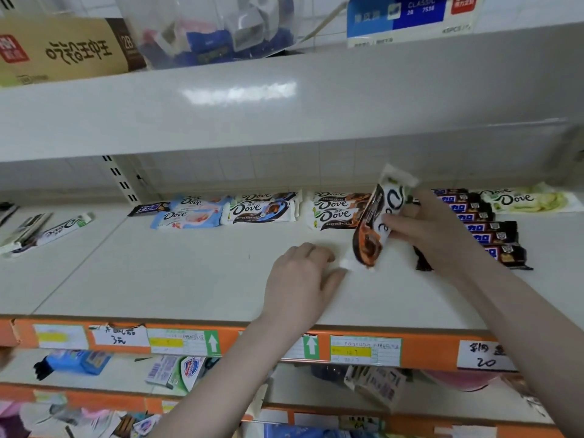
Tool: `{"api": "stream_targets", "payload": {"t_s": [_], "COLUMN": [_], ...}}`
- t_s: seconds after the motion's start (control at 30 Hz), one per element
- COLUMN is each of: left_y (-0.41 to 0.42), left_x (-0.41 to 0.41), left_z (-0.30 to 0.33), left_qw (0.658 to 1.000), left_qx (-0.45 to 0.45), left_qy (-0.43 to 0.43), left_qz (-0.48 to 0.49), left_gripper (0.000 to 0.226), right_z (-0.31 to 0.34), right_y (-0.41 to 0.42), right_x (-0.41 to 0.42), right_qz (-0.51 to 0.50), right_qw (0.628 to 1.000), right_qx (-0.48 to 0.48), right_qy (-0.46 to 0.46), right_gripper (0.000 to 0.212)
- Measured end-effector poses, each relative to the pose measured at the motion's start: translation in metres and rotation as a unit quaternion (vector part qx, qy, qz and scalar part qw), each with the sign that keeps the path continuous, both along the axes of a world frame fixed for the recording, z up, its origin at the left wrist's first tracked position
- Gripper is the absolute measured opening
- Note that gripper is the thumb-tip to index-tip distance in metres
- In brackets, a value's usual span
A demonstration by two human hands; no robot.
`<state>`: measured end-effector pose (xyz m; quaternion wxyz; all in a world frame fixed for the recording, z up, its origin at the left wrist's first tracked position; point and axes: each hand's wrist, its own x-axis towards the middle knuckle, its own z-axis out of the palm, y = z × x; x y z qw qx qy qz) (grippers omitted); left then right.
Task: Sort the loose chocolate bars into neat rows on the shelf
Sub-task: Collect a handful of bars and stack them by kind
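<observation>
My right hand (pixel 423 226) grips a white, brown and orange Dove bar (pixel 377 222) and holds it upright and tilted above the shelf (pixel 177 273). My left hand (pixel 300 276) rests on the shelf just left of the bar's lower end, fingers loosely bent, thumb near the wrapper's white tip. Along the back lie rows of Dove bars: blue ones (pixel 189 213), white and brown ones (pixel 262 208), orange-brown ones (pixel 338 210). A column of dark bars (pixel 486 226) lies behind my right hand, with a green Dove bar (pixel 524 200) further right.
A loose Dove bar (pixel 60 230) and other packets lie at the shelf's left end. A small dark bar (pixel 148 209) sits beside the blue row. The upper shelf (pixel 284 99) overhangs closely. An orange price rail (pixel 426 349) with labels marks the front edge; goods fill the shelves below.
</observation>
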<state>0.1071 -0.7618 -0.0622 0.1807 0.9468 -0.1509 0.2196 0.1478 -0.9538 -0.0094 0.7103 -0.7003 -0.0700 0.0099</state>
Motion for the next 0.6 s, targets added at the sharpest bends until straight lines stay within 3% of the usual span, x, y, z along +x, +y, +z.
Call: {"api": "stream_targets", "payload": {"t_s": [0.13, 0.3, 0.47, 0.6], "left_y": [0.002, 0.002, 0.002, 0.002], "left_x": [-0.013, -0.021, -0.023, -0.024], "left_z": [-0.012, -0.012, -0.013, -0.012], "left_qw": [0.995, 0.996, 0.997, 0.997], "left_qx": [0.092, 0.041, 0.001, -0.009], "left_qy": [-0.019, 0.027, 0.036, 0.031], "left_qz": [0.045, 0.075, 0.072, 0.073], "left_gripper": [0.036, 0.034, 0.028, 0.027], "right_z": [0.022, 0.011, -0.014, -0.026], "right_y": [0.000, 0.023, 0.039, 0.043], "right_x": [0.022, 0.050, 0.060, 0.066], "right_qz": [-0.032, 0.024, 0.100, 0.097], "right_qw": [0.985, 0.916, 0.883, 0.852], "right_qx": [-0.152, -0.369, -0.435, -0.488], "right_qy": [-0.079, -0.154, -0.143, -0.162], "right_gripper": [0.029, 0.030, 0.031, 0.034]}}
